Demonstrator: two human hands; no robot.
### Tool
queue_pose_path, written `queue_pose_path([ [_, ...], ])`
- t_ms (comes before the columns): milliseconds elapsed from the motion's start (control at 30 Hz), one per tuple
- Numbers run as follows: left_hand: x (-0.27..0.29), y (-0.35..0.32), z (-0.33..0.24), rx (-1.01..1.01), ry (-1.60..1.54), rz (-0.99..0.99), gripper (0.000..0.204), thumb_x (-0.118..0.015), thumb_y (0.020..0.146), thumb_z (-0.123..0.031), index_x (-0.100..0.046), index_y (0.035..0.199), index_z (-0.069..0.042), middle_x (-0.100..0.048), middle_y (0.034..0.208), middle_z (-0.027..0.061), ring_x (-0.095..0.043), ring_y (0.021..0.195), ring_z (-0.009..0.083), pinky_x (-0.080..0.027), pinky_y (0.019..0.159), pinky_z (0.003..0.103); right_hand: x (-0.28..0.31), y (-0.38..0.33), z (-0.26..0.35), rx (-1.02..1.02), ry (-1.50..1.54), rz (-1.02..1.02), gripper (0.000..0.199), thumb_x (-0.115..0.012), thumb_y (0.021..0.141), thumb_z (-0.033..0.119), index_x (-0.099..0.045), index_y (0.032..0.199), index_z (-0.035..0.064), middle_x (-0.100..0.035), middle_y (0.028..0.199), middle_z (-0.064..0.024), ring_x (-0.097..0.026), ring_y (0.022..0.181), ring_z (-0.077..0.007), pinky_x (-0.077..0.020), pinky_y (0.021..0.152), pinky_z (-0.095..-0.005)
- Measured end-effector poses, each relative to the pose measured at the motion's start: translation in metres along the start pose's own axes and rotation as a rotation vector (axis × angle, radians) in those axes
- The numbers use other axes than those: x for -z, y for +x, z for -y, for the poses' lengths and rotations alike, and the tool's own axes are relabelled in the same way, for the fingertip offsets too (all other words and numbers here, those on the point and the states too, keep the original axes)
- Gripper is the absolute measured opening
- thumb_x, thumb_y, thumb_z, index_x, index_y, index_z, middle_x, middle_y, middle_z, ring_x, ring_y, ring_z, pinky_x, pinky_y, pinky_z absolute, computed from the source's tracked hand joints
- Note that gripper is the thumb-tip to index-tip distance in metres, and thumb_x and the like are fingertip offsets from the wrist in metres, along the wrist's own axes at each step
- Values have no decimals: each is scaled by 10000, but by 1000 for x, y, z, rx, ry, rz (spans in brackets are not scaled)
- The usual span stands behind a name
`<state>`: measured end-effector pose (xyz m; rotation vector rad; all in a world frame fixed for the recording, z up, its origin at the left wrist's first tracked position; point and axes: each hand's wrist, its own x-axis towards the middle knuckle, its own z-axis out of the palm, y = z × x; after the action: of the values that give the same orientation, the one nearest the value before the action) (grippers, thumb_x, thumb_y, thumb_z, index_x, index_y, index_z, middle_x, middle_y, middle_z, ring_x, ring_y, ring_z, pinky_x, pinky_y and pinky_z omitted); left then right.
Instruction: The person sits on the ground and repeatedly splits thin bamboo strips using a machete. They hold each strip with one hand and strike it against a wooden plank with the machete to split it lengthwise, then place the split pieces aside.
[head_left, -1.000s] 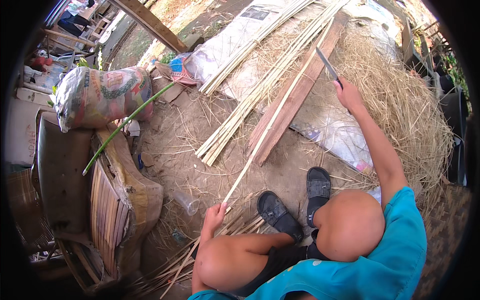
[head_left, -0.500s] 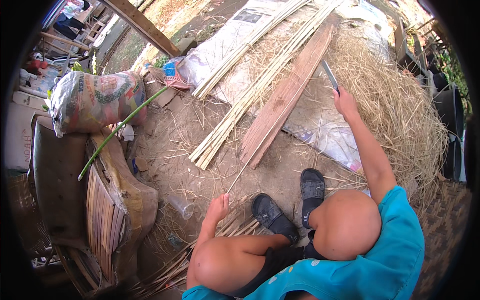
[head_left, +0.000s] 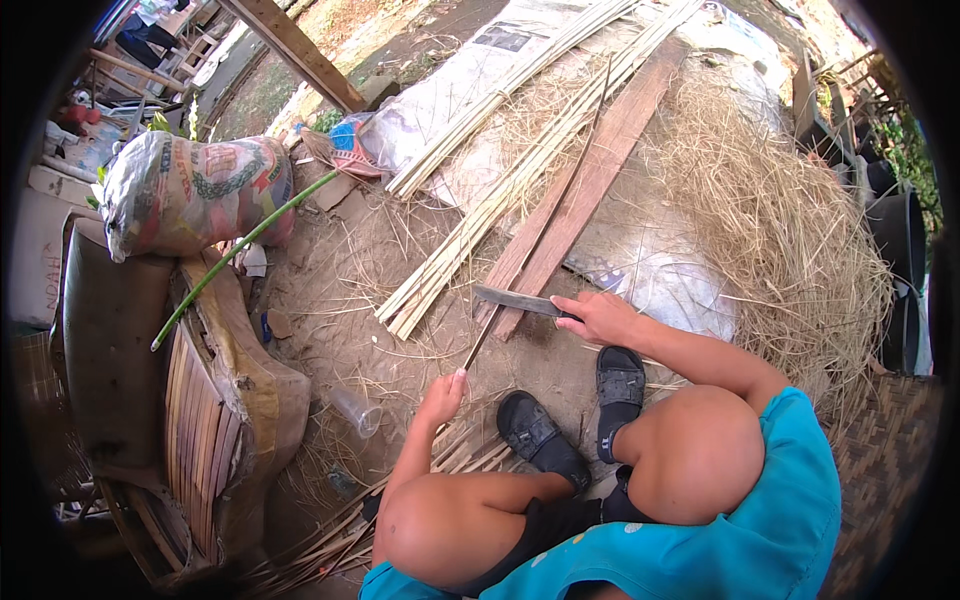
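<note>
Strip (head_left: 533, 247) pinched in L grip (head_left: 440, 398); R grip (head_left: 602, 318), clenching knife (head_left: 520, 300), now closer vs prev.

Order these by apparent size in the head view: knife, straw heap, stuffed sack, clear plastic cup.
1. Straw heap, by far the largest
2. Stuffed sack
3. Knife and clear plastic cup, unranked: the knife looks longer but narrower, so their overall sizes are too close to call.
</note>
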<state>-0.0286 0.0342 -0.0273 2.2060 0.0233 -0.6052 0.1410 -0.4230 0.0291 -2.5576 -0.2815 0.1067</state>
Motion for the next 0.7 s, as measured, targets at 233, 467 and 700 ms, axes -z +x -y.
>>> queue_pose_path([
  [233,27,-71,1,251,68,121,580,-408,1074,-466,-636,824,6,-603,656,205,-616,645,333,-477,665,476,51,35,-70,-144,-282,-53,392,-534,1036,404,-612,1294,120,-692,893,-232,-692,855,-416,-558,772,-522],
  [467,-19,-6,-51,-50,485,-213,403,-454,1072,-361,-573,920,-7,-661,723,292,-652,712,519,-493,661,624,-62,-100,81,286,-41,386,522,-506,1025,520,-521,1453,221,-662,1001,-230,-687,791,-435,-580,722,-514],
  [700,12,-35,-43,23,659,-118,404,-414,1079,-385,-546,963,-21,-643,678,300,-653,665,515,-505,613,622,-3,8,-43,-64,-104,-141,472,-546,1017,453,-562,1390,165,-690,923,-261,-675,828,-480,-550,740,-560],
])
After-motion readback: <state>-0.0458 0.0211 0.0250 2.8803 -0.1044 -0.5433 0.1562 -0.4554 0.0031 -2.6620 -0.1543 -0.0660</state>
